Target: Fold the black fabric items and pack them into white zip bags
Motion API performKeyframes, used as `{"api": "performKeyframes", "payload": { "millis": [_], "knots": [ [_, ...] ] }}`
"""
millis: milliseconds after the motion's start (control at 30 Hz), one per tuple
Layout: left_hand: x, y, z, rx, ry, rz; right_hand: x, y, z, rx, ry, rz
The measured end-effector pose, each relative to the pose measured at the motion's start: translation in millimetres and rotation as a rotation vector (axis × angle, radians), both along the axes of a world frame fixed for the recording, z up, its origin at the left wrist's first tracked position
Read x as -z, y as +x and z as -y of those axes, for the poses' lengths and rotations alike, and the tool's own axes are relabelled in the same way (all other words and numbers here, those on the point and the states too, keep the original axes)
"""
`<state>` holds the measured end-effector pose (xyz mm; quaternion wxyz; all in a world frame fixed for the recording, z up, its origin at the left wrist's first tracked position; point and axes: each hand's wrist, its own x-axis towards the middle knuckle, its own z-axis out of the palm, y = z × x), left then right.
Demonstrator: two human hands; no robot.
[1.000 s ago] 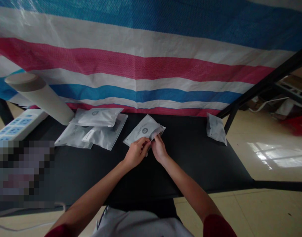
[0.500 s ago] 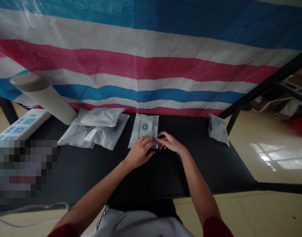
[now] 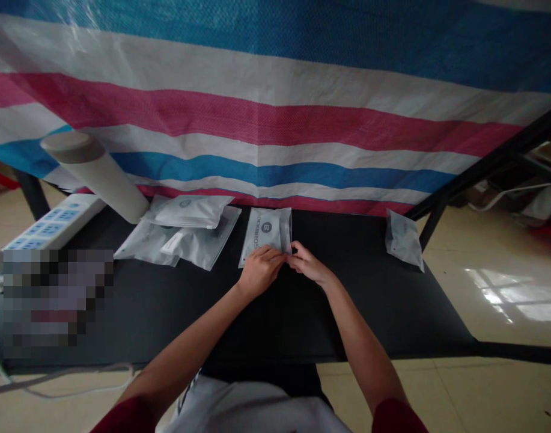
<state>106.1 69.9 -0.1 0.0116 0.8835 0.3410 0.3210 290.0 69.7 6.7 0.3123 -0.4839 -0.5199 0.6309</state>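
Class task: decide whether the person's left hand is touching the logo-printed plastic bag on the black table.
Touching: the head view shows the left hand lying over the lower edge of the plastic bag.

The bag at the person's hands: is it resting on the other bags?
No, the bag lies on the table, apart from the pile to its left.

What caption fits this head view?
Left hand and right hand hold a printed plastic bag on a black table.
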Motion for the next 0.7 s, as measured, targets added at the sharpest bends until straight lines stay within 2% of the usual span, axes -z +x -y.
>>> {"api": "performKeyframes", "payload": {
  "millis": [200, 467, 600, 700],
  "knots": [
    [-6.4, -2, 3, 0.022, -0.064, -0.035, 4.8, -19, 1, 0.226, -0.049, -0.129],
    [-9.5, -9, 33, 0.034, -0.111, 0.011, 7.7, -28, 10, 0.202, 0.059, -0.057],
    [-15.8, -6, 25, 0.023, -0.055, 0.063, 10.3, -29, 6, 0.28, 0.17, -0.04],
    [-22.6, 1, 15, -0.02, -0.004, 0.029, 11.6, -27, 3, 0.33, 0.18, -0.047]
  ]
}}
